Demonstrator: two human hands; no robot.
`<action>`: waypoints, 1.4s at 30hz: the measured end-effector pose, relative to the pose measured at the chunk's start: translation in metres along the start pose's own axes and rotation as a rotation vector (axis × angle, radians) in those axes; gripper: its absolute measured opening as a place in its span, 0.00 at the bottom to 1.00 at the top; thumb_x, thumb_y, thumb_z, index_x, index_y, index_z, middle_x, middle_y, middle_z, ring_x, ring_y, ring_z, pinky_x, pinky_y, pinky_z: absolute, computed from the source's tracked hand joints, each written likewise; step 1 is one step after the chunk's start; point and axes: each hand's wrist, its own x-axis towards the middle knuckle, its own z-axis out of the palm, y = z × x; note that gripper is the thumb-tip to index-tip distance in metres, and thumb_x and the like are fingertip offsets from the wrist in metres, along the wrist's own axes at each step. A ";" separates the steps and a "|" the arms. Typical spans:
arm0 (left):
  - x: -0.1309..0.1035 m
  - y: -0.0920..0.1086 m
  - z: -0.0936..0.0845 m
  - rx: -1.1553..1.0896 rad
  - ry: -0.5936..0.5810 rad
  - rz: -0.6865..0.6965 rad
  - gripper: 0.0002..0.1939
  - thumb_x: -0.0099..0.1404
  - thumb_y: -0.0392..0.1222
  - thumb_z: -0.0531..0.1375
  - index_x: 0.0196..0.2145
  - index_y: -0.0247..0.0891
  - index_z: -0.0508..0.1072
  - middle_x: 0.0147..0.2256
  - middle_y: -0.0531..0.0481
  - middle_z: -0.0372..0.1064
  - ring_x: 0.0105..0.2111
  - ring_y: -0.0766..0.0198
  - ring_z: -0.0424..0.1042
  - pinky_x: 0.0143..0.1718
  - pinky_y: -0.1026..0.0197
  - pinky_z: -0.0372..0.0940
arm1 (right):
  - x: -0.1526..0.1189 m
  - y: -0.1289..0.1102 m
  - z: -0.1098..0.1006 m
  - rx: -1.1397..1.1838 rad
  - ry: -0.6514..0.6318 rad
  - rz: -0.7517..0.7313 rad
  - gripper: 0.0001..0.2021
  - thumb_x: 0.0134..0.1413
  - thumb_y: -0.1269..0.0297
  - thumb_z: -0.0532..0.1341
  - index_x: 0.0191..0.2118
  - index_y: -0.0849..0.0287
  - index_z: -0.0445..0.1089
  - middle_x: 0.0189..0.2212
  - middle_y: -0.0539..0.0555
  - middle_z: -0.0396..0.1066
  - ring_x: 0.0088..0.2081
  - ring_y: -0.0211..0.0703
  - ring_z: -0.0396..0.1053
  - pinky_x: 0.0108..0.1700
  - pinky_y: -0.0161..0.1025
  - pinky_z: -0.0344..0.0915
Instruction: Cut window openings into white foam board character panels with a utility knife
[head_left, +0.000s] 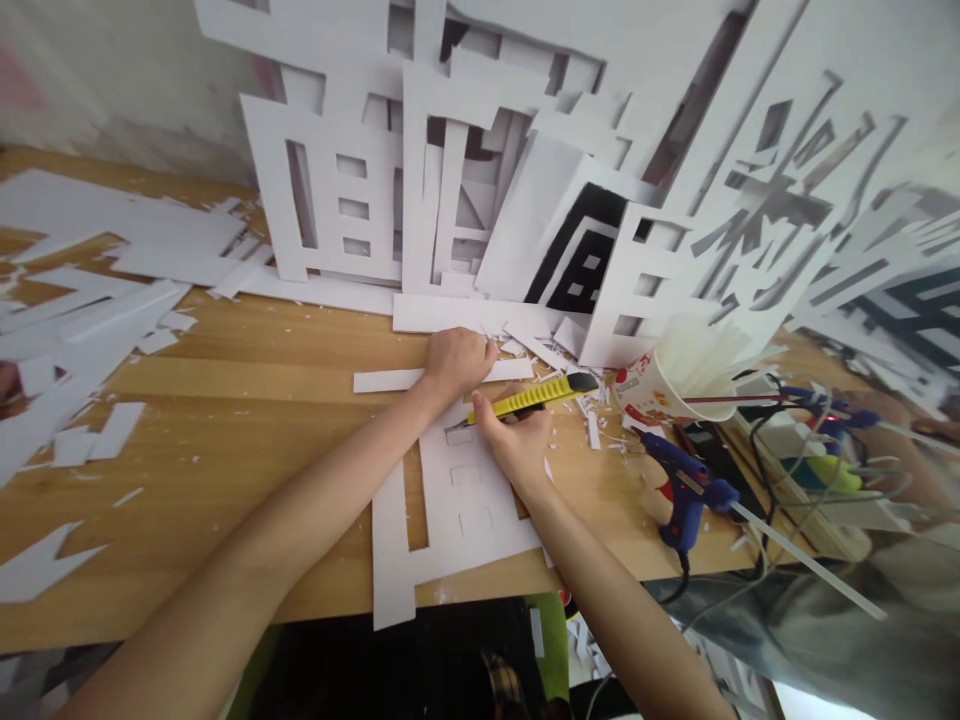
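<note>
My right hand [517, 440] grips a yellow utility knife [536, 397], its blade tip at a small rectangle outlined on a white board [469, 520]. Several such outlined rectangles run down the board, which lies on the wooden table [262, 440]. My left hand [459, 360] is curled into a fist and rests at the board's top end, over a white strip [386, 381]; whether it holds anything is hidden. The board has a long side piece on the left with a narrow gap between.
Cut-out white panels [337, 190] stand along the back. A paper cup [671, 380] of glue sticks and a blue glue gun [686, 490] with cables are at the right. White scraps [116, 430] lie left. Another person's hand shows at the far right.
</note>
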 end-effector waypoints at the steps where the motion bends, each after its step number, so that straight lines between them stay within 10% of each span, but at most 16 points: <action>1: 0.000 0.000 0.000 0.000 0.003 -0.004 0.30 0.72 0.50 0.45 0.39 0.26 0.81 0.35 0.32 0.78 0.41 0.48 0.78 0.38 0.56 0.67 | 0.000 0.001 0.000 0.000 -0.002 -0.002 0.18 0.45 0.57 0.67 0.17 0.55 0.58 0.13 0.44 0.58 0.17 0.31 0.54 0.19 0.32 0.54; 42: 0.001 -0.004 -0.004 0.059 -0.073 -0.011 0.30 0.73 0.47 0.43 0.39 0.32 0.83 0.36 0.35 0.79 0.38 0.50 0.78 0.38 0.55 0.67 | 0.002 0.000 -0.002 0.117 0.063 0.082 0.14 0.40 0.63 0.64 0.18 0.54 0.56 0.13 0.43 0.56 0.17 0.31 0.54 0.18 0.32 0.53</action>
